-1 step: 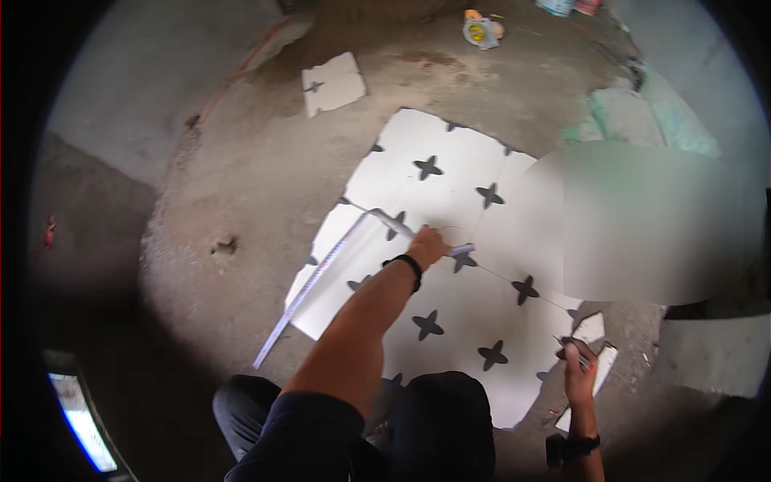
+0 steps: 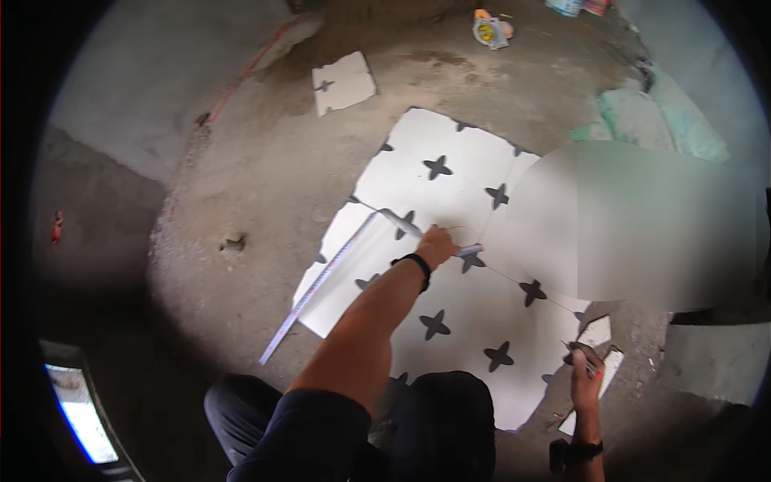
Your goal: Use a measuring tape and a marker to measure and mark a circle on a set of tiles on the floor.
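Observation:
Over white tiles (image 2: pixel 466 357) with dark four-pointed motifs, my left hand (image 2: pixel 436 246) is closed on the shorter arm of an L-shaped metal square (image 2: pixel 320 283). The square's long marked blade slants down to the left, past the tile edge. A dark band circles my left wrist. At the lower right, my right hand (image 2: pixel 587 384) is closed round a slim dark pen-like tool (image 2: pixel 594 370) with a bit of red on it; its exact kind is unclear. That hand is just beyond the tiles' right edge.
A broken tile piece (image 2: pixel 345 84) lies on the concrete floor at the far left. Narrow white offcuts (image 2: pixel 597 331) rest beside my right hand. Pale green sacks (image 2: pixel 638 116) lean at the far right, near a blurred patch. A tape measure (image 2: pixel 487 34) sits at the back.
The whole view has shifted slightly, with the scene a little further right. Both hands keep their holds, and the square stays in place on the tiles.

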Motion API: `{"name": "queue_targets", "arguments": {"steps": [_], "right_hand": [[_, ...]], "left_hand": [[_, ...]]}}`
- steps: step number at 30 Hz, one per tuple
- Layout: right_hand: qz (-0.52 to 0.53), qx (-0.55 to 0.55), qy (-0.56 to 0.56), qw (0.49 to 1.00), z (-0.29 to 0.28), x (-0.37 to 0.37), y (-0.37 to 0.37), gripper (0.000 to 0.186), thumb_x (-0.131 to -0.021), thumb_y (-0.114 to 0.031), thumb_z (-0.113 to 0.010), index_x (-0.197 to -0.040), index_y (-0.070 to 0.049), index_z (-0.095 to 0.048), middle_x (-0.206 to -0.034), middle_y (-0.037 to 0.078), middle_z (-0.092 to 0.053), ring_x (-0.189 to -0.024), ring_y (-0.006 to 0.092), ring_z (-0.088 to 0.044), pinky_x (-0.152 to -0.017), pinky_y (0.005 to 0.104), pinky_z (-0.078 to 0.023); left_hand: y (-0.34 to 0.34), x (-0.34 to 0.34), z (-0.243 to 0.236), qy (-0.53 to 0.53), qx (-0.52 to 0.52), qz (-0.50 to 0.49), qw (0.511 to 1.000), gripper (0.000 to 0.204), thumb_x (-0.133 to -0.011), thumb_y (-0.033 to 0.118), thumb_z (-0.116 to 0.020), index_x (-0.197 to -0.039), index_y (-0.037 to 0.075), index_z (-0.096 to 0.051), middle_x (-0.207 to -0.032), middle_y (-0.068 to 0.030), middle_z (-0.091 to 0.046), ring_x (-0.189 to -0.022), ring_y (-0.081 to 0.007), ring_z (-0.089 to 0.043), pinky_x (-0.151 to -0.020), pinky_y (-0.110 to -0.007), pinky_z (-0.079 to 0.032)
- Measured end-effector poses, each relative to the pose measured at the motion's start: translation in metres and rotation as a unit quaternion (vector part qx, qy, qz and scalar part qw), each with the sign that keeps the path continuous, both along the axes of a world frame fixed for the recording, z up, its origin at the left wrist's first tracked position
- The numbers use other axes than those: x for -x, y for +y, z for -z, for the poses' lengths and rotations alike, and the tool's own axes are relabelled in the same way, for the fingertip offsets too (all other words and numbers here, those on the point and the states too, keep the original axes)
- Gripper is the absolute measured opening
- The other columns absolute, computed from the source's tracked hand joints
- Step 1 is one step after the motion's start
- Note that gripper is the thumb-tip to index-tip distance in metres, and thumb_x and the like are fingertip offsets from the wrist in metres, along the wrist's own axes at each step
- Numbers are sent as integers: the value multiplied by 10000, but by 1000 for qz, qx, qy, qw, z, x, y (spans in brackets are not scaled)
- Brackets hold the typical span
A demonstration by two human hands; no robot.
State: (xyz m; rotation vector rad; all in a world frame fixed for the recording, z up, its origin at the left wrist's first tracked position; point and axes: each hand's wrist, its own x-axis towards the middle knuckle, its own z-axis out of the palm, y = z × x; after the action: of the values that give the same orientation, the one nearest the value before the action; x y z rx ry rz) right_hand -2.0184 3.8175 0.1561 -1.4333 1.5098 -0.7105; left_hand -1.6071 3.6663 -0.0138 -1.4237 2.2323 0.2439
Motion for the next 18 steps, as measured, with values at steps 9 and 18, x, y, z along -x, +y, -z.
{"name": "queue_targets", "arguments": {"steps": [9,18], "right_hand": [[62,15,26,998,-15,7,-19,335,-995,-213,-646,-1111,99,-681,-984,122,-716,-937,160,-634,-860,302,-497],[85,52,59,993,-68,-135,-52,410,-1016,-314,-641,-1157,69,-681,-971,119,-706,-875,175,-669,-809,299,-527]], "left_hand": [[-2,-37,38,3,43,32,999,305,-974,189,-549,-1227,308,-670,-1053,-46,-695,-1046,-268,-675,-820,-469,-532],[-11,-23,37,87,12,64,994,259,-1009,188,-528,-1216,167,-682,-958,-80,-719,-882,-263,-736,-701,-404,-587]]}}
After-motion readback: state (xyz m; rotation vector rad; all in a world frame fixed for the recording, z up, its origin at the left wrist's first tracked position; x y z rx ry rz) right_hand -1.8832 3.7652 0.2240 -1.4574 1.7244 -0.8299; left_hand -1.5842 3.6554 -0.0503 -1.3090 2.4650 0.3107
